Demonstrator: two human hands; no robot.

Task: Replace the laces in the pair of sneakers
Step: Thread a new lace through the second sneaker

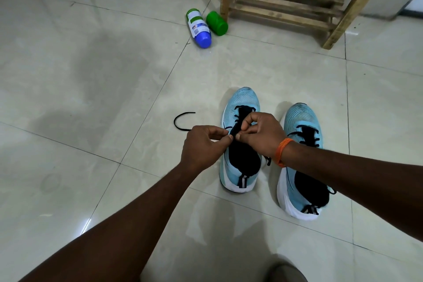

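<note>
Both sneakers stood side by side on the tiled floor [91,75], toes pointing away from me and long axes running straight out from my body. I was working on the left sneaker [242,98]. My left hand [201,146] sat at its outer edge with thumb and forefinger closed in a tight pinch on the black lace [180,119]. The loose tail of that lace curled out to the left across the floor and ran in under that hand. My right hand [263,133] came in from the other side over the tongue. Its fingers [249,119] were curled and appeared to pinch the same lace at the middle eyelets, though the exact hold was hidden under my knuckles. The two pinches nearly touched, so the next eyelet lay directly under them and slightly toward the toe. I judged the left hand better placed to feed the tail, since the free end lay on its side. The right sneaker [302,117] stood just beside it under my right forearm, with a second lace [305,134] crossing its eyelets. I counted two sneakers, two laces that I could see, and one loose tail. Well apart near a wooden stand [286,7] lay two bottles on their sides, a blue-and-white bottle [199,27] and a green bottle [217,23]. An orange band [282,151] circled my right wrist.
</note>
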